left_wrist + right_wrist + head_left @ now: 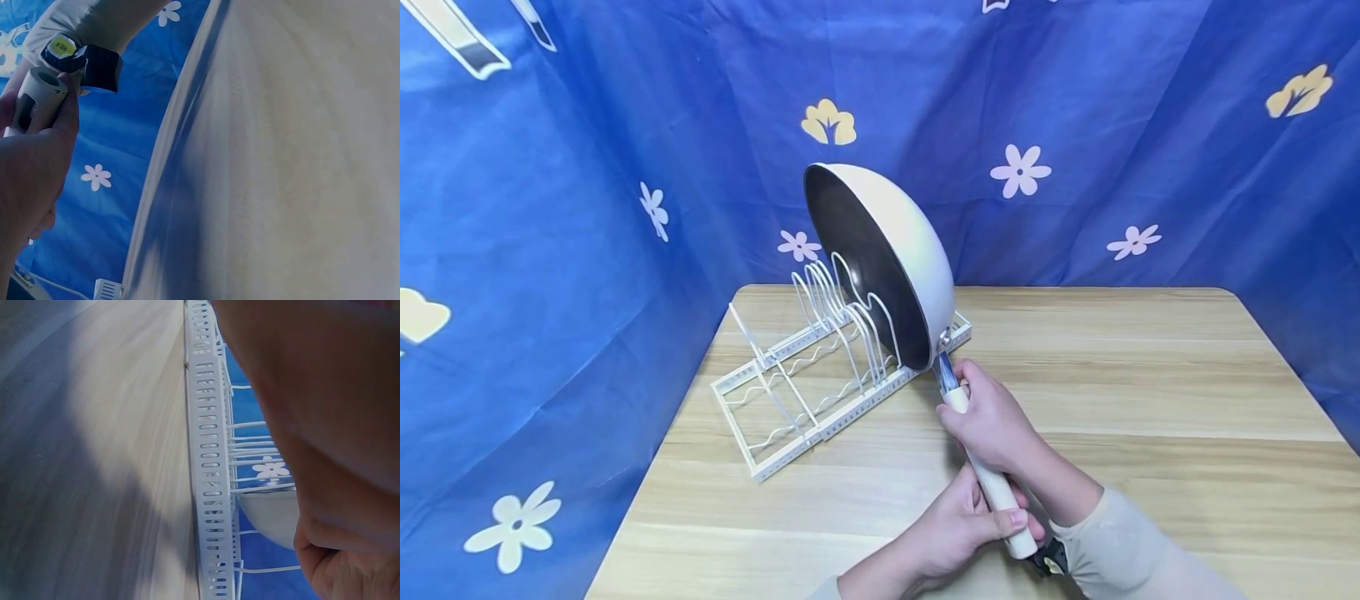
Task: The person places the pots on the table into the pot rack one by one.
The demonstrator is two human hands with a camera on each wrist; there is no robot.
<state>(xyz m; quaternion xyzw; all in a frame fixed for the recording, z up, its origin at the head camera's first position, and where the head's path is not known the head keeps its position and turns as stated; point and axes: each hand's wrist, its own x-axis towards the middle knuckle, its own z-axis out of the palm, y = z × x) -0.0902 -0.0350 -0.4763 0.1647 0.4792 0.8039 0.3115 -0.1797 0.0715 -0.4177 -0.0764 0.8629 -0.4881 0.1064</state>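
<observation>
A white wok (917, 242) with a dark inside stands tilted on its edge at the right part of a white wire pan rack (782, 458). Its pale handle (996, 487) slopes down toward the front of the table. My right hand (992, 417) grips the handle near its metal neck. Lower down, my left hand (951, 525) holds the handle's end, thumb on top. In the left wrist view the handle's hollow end (45, 84) shows between the left fingers. The right wrist view has the rack's slotted rail (211, 444) beside the right hand (337, 537).
The rack stands on a wooden table (1150, 400), its wire dividers (865, 333) crowded toward the wok's side. Blue patterned cloth (1075, 125) hangs behind the table and along its sides. A black wrist-worn device (1051, 557) sits at the right sleeve.
</observation>
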